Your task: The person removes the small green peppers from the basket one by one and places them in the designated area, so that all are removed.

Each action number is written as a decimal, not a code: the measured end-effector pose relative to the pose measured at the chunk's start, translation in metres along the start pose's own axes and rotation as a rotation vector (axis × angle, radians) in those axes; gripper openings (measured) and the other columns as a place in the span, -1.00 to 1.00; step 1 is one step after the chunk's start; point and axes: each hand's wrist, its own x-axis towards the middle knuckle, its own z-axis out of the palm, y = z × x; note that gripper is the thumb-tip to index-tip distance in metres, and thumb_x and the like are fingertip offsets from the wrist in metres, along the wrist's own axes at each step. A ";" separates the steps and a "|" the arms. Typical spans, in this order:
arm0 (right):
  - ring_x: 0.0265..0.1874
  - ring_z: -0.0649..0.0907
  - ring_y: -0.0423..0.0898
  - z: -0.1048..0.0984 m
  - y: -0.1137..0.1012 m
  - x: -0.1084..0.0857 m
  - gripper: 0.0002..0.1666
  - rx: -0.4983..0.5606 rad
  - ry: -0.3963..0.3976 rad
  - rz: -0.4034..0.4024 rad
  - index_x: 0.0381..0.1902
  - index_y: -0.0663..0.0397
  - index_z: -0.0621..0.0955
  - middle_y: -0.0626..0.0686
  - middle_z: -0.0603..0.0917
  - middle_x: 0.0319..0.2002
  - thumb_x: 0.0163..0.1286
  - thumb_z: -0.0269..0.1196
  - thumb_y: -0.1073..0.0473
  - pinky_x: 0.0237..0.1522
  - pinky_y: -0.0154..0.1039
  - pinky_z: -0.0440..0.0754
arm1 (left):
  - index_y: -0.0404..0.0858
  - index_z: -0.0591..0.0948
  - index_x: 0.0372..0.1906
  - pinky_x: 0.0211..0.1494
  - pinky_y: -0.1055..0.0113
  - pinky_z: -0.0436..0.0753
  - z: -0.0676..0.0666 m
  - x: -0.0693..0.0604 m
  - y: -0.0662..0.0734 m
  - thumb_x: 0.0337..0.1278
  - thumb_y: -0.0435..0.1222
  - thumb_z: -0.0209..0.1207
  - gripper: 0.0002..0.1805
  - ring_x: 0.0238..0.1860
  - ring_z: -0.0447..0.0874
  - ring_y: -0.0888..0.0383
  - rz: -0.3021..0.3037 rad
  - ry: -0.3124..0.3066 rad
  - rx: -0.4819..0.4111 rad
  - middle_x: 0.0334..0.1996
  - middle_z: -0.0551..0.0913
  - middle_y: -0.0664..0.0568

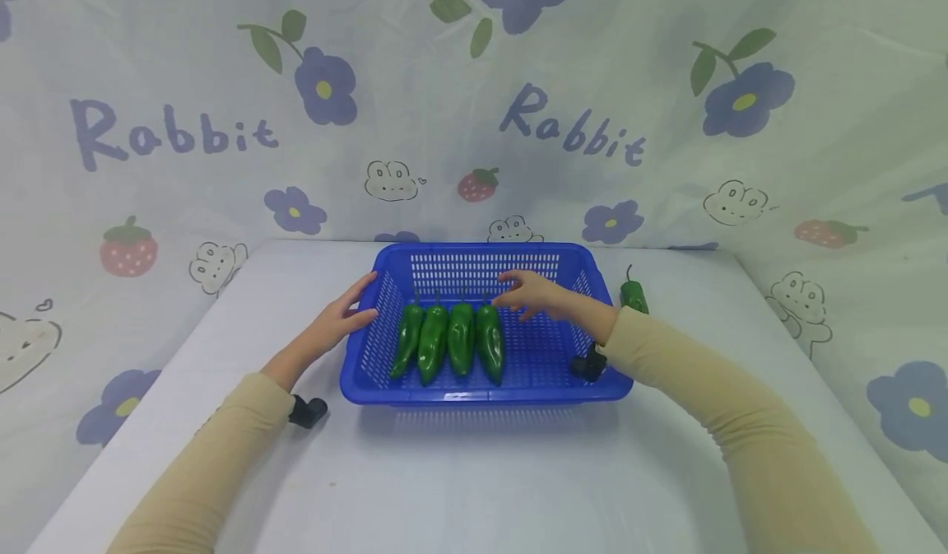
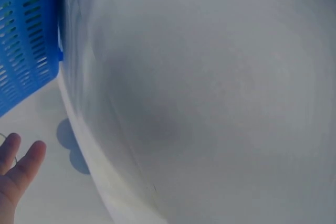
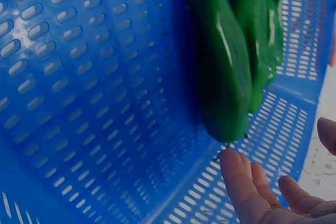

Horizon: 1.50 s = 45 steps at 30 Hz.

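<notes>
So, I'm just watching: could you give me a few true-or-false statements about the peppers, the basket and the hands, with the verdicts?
1. Four green peppers lie in the basket. True.
2. The right hand grips a pepper. False: it is over the basket, holding nothing.
3. The left hand is at the basket's left side. True.
4. The lone pepper outside lies left of the basket. False: it lies to the right.
5. The basket is red. False: it is blue.
</notes>
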 end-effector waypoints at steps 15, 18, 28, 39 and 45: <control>-0.09 0.54 0.10 0.015 0.005 0.015 -0.19 -0.008 0.036 0.091 0.33 0.16 0.20 0.24 0.42 0.10 0.16 0.26 0.20 -0.09 -0.08 0.61 | -0.15 -0.07 0.43 0.24 -0.28 0.16 -0.001 0.003 -0.001 0.23 -0.20 0.00 -0.26 0.35 -0.06 -0.35 0.013 -0.013 -0.024 0.40 -0.09 -0.30; -0.12 0.56 0.08 0.017 0.006 0.018 -0.21 -0.032 0.035 0.111 0.32 0.15 0.22 0.24 0.43 0.06 0.16 0.27 0.19 -0.09 -0.10 0.62 | -0.16 -0.05 0.42 0.24 -0.30 0.14 -0.001 0.003 -0.003 0.22 -0.19 -0.01 -0.27 0.35 -0.08 -0.36 0.013 -0.016 -0.034 0.40 -0.10 -0.31; -0.07 0.59 0.16 0.031 0.012 0.019 -0.14 -0.097 0.017 0.155 0.33 0.21 0.19 0.32 0.46 0.09 0.11 0.31 0.22 -0.23 -0.17 0.66 | -0.15 0.03 0.39 0.18 -0.34 0.16 -0.001 0.003 -0.003 0.25 -0.17 -0.04 -0.35 0.32 -0.09 -0.44 -0.009 -0.028 -0.038 0.41 -0.15 -0.30; -0.15 0.61 0.15 0.041 0.016 0.020 -0.10 -0.099 0.045 0.156 0.34 0.16 0.18 0.30 0.43 0.10 0.07 0.33 0.25 -0.35 -0.19 0.67 | -0.13 0.01 0.41 0.20 -0.31 0.17 0.001 0.002 -0.002 0.26 -0.19 -0.05 -0.34 0.33 -0.06 -0.40 -0.001 -0.025 -0.056 0.42 -0.17 -0.26; -0.14 0.62 0.17 0.044 0.017 0.022 -0.09 -0.056 0.064 0.165 0.34 0.16 0.17 0.33 0.41 0.11 0.06 0.33 0.30 -0.37 -0.22 0.68 | -0.15 0.01 0.41 0.20 -0.30 0.17 0.001 0.002 -0.001 0.26 -0.20 -0.06 -0.34 0.33 -0.03 -0.40 0.009 -0.025 -0.064 0.42 -0.16 -0.27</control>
